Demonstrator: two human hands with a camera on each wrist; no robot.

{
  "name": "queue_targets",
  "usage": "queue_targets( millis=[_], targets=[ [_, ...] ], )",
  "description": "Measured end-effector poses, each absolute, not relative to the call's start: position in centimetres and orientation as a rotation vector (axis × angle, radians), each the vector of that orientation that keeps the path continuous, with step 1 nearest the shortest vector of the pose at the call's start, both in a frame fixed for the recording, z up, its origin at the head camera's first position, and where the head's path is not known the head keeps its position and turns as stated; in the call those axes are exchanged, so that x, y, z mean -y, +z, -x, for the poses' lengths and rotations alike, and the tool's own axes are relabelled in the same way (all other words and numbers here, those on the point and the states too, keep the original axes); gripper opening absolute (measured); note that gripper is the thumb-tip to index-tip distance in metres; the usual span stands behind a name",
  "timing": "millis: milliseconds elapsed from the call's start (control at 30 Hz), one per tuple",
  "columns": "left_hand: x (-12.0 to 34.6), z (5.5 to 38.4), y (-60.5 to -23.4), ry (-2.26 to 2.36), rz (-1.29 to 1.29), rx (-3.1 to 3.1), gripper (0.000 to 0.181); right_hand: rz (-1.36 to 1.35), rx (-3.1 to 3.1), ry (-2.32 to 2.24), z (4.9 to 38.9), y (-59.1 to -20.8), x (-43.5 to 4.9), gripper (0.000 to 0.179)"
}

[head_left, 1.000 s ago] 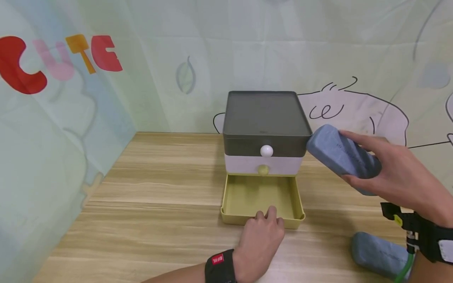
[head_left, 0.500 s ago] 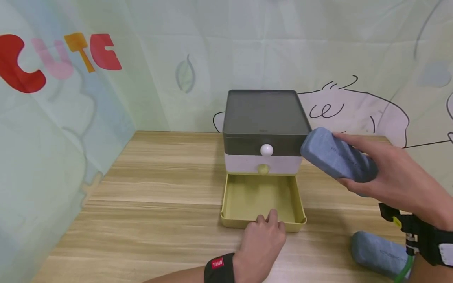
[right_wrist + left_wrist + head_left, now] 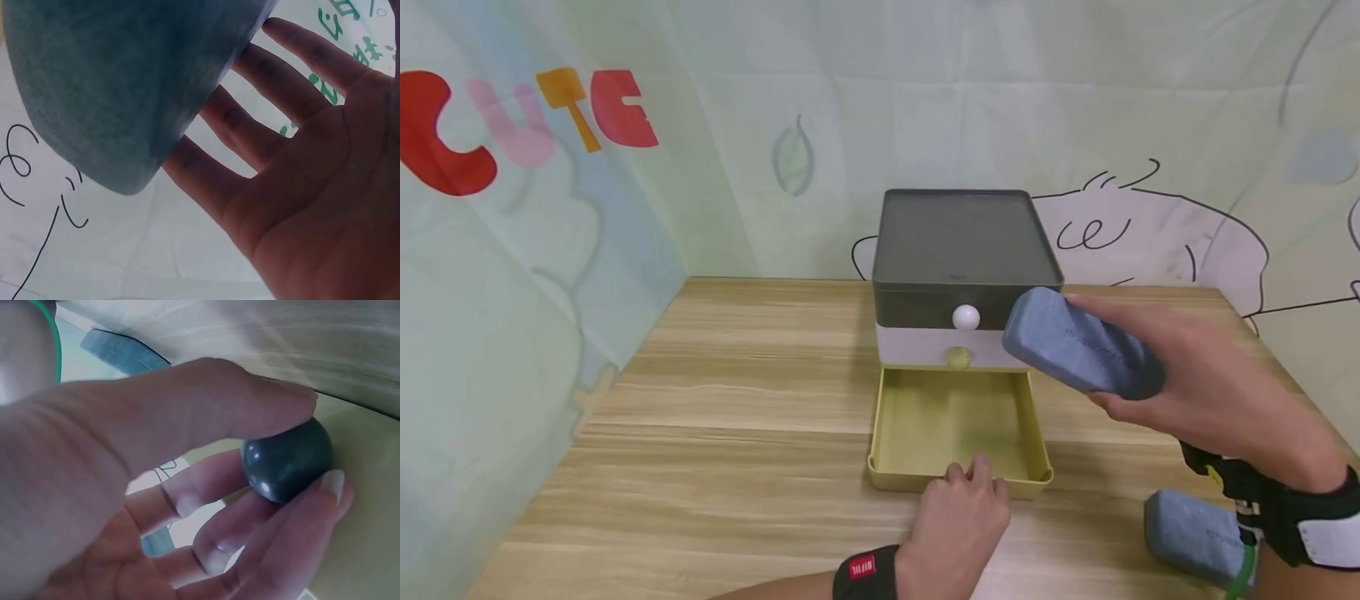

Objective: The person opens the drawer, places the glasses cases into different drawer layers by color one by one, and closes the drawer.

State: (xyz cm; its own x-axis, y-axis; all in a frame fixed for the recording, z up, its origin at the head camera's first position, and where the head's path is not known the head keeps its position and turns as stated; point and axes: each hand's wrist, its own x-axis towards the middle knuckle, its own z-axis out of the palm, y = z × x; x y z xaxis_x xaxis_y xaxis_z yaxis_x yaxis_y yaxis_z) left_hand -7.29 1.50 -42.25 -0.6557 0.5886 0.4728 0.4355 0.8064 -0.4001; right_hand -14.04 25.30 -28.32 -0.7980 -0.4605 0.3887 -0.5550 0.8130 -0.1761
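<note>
My left hand (image 3: pixel 958 521) pinches the dark round knob (image 3: pixel 289 459) on the front of the yellow drawer (image 3: pixel 951 421), with thumb and fingertips around it in the left wrist view. In the head view the hand covers that knob. The drawer is pulled out at the bottom of a small drawer box (image 3: pixel 966 242), with nothing inside it. My right hand (image 3: pixel 1210 379) grips a blue glasses case (image 3: pixel 1078 343) in the air, tilted, in front of the box's right corner. A second blue glasses case (image 3: pixel 1195 533) lies on the table below the right wrist.
The drawer box has a grey top drawer with a white knob (image 3: pixel 966 317) and a white middle drawer (image 3: pixel 917 346) with a yellow knob, both pushed in. A wooden table (image 3: pixel 737 433) lies beneath. A printed cloth (image 3: pixel 730 150) hangs behind and at the left.
My right hand has moved left and slightly down with the glasses case, towards the open drawer. My left hand has drawn the drawer a little further out.
</note>
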Motion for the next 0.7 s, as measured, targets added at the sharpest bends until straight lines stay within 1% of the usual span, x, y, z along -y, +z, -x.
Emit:
queue_targets(
  millis=[133, 300, 500, 700],
  targets=[
    [-1.5, 7.2, -42.4, 0.322, 0.756, 2.375, 0.022, -0.827, 2.708, 0.424, 13.9, -28.7, -24.5, 0.102],
    [-1.6, 7.2, -42.7, 0.303, 0.757, 2.340, 0.020, -0.893, 2.735, 0.418, 13.8, -29.0, -23.5, 0.098],
    [-1.7, 7.1, -42.9, 0.301, 0.757, 2.320, 0.022, -0.917, 2.728, 0.429, 13.9, -29.5, -22.8, 0.096],
    [-1.7, 7.0, -42.9, 0.319, 0.760, 2.320, 0.019, -0.934, 2.759, 0.460, 14.0, -29.7, -22.2, 0.095]
  ],
)
